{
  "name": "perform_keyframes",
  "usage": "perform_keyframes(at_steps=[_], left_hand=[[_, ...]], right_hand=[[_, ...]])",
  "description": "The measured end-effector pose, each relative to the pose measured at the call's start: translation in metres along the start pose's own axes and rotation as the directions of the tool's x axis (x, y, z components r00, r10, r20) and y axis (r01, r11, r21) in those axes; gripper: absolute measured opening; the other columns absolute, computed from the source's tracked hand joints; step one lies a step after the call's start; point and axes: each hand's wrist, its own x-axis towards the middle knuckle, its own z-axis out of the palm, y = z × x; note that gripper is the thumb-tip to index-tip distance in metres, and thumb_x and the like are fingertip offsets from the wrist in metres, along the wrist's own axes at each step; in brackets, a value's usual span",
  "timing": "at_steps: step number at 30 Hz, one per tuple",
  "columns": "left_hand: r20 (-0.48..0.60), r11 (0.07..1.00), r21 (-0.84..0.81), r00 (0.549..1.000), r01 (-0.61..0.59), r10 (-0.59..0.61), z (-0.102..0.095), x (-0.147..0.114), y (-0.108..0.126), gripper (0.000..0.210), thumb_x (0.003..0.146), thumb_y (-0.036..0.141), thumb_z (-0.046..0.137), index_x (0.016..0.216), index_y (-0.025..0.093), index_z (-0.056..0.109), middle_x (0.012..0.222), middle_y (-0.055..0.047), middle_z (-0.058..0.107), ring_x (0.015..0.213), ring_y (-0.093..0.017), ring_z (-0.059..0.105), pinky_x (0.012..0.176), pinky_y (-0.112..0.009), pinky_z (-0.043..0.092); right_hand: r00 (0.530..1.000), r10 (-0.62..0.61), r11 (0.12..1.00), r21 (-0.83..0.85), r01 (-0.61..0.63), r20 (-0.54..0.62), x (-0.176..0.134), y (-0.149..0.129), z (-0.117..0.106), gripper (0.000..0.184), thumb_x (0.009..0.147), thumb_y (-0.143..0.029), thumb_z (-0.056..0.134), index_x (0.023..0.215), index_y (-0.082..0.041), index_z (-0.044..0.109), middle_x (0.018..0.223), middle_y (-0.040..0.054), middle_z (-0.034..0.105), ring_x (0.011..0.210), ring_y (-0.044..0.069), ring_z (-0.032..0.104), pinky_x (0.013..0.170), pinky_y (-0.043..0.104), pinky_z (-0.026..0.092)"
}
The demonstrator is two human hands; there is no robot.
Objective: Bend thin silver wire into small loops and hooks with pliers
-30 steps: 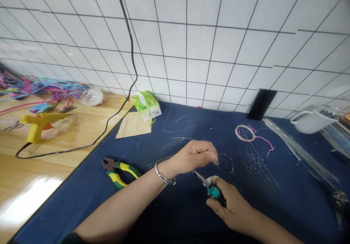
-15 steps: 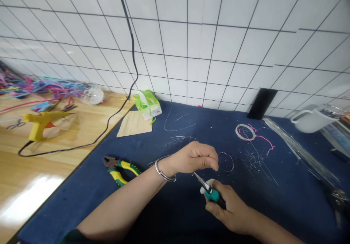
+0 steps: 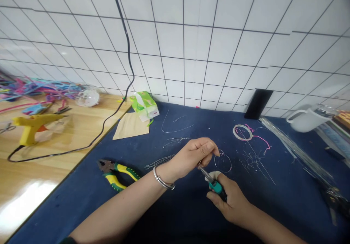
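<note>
My left hand (image 3: 195, 154), with a silver bangle at the wrist, is closed in a pinch on a thin wire (image 3: 200, 163); most of it is hidden by the fingers. Just below, my right hand (image 3: 232, 198) is wrapped round needle-nose pliers (image 3: 216, 186) with teal and dark handles. Their tips meet the wire under my left fingers. A white cover sits on a right fingertip. Beside the left fingertips is a thin wire hoop (image 3: 222, 162) with small pink beads; I cannot tell whether the fingers touch it.
Yellow-green pliers (image 3: 119, 173) lie left of my forearm. Wire offcuts (image 3: 251, 162), a white ring-shaped dish (image 3: 242, 132) with pink beads, and a wire bundle (image 3: 295, 142) lie right. A white mug (image 3: 306, 120) stands back right; a corded yellow glue gun (image 3: 28, 129) lies far left.
The pliers' tips have risen slightly to meet the wire at my left fingers. My left hand has turned, its thumb now higher. The whole view has shifted a little.
</note>
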Motion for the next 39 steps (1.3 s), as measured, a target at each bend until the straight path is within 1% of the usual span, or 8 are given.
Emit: perform_keyframes(at_steps=[2, 5, 8, 10, 15, 22, 30, 39], left_hand=[[-0.051, 0.998, 0.041, 0.998, 0.043, -0.04, 0.003, -0.001, 0.003, 0.035, 0.087, 0.043, 0.044, 0.083, 0.013, 0.06, 0.053, 0.004, 0.041, 0.047, -0.007, 0.033, 0.043, -0.019, 0.025], [-0.114, 0.997, 0.038, 0.991, 0.067, -0.063, 0.005, 0.0, 0.002, 0.033, 0.085, 0.042, 0.048, 0.082, 0.013, 0.062, 0.054, 0.004, 0.037, 0.049, -0.008, 0.03, 0.044, -0.019, 0.022], [-0.143, 0.999, 0.027, 0.989, 0.041, -0.036, 0.003, 0.003, -0.003, 0.029, 0.085, 0.04, 0.05, 0.082, 0.014, 0.061, 0.051, 0.006, 0.031, 0.048, -0.008, 0.026, 0.044, -0.02, 0.02], [-0.159, 0.998, 0.058, 0.987, 0.004, 0.005, 0.001, 0.004, -0.005, 0.028, 0.085, 0.039, 0.05, 0.081, 0.014, 0.06, 0.051, 0.006, 0.033, 0.049, -0.008, 0.028, 0.046, -0.021, 0.022], [-0.161, 0.988, 0.154, 0.986, -0.02, 0.045, -0.002, 0.005, -0.006, 0.028, 0.085, 0.039, 0.05, 0.077, 0.014, 0.059, 0.053, 0.005, 0.037, 0.051, -0.008, 0.031, 0.048, -0.021, 0.023], [-0.146, 0.991, 0.119, 0.986, -0.067, 0.084, -0.004, 0.006, -0.01, 0.027, 0.083, 0.038, 0.054, 0.075, 0.012, 0.061, 0.052, 0.006, 0.034, 0.049, -0.007, 0.027, 0.047, -0.021, 0.021], [-0.25, 0.977, 0.188, 0.957, -0.099, 0.145, -0.005, 0.006, -0.009, 0.021, 0.081, 0.033, 0.059, 0.075, 0.013, 0.065, 0.056, 0.003, 0.044, 0.052, -0.007, 0.034, 0.047, -0.021, 0.025], [-0.291, 0.994, 0.079, 0.953, -0.07, 0.09, -0.004, 0.008, -0.014, 0.021, 0.079, 0.031, 0.061, 0.069, 0.014, 0.055, 0.049, 0.007, 0.035, 0.045, -0.005, 0.027, 0.042, -0.02, 0.019]], right_hand=[[0.999, 0.012, 1.0, -0.016, -0.013, -0.049, 0.001, 0.004, -0.002, 0.02, 0.084, -0.031, 0.05, 0.099, -0.019, 0.043, 0.081, 0.0013, 0.055, 0.07, 0.013, 0.052, 0.065, 0.026, 0.043], [0.995, 0.028, 0.998, -0.052, -0.032, -0.092, 0.003, 0.007, -0.004, 0.022, 0.085, -0.031, 0.05, 0.101, -0.019, 0.043, 0.084, 0.0031, 0.057, 0.075, 0.015, 0.055, 0.067, 0.028, 0.045], [0.994, 0.026, 0.996, -0.077, -0.034, -0.104, 0.004, 0.007, -0.005, 0.024, 0.085, -0.029, 0.05, 0.106, -0.019, 0.043, 0.088, 0.0038, 0.057, 0.078, 0.016, 0.056, 0.071, 0.03, 0.045], [0.994, 0.019, 0.996, -0.083, -0.028, -0.109, 0.004, 0.007, -0.005, 0.025, 0.084, -0.028, 0.05, 0.107, -0.019, 0.043, 0.091, 0.0043, 0.057, 0.081, 0.017, 0.056, 0.073, 0.031, 0.045], [0.995, 0.036, 0.996, -0.081, -0.044, -0.093, 0.005, 0.007, -0.005, 0.026, 0.084, -0.028, 0.05, 0.108, -0.019, 0.043, 0.093, 0.0047, 0.057, 0.082, 0.017, 0.056, 0.074, 0.032, 0.045], [0.996, 0.052, 0.997, -0.046, -0.055, -0.068, 0.005, 0.003, -0.007, 0.027, 0.085, -0.028, 0.05, 0.109, -0.02, 0.043, 0.096, 0.0046, 0.056, 0.085, 0.017, 0.055, 0.076, 0.032, 0.044], [0.995, 0.071, 0.996, -0.039, -0.075, -0.076, 0.004, 0.007, -0.006, 0.032, 0.085, -0.03, 0.05, 0.115, -0.021, 0.039, 0.103, 0.0053, 0.055, 0.094, 0.019, 0.054, 0.083, 0.034, 0.043], [0.993, 0.099, 0.995, 0.004, -0.098, -0.058, 0.004, 0.005, -0.005, 0.029, 0.085, -0.031, 0.049, 0.111, -0.021, 0.041, 0.096, 0.0045, 0.057, 0.087, 0.018, 0.055, 0.078, 0.033, 0.043]])
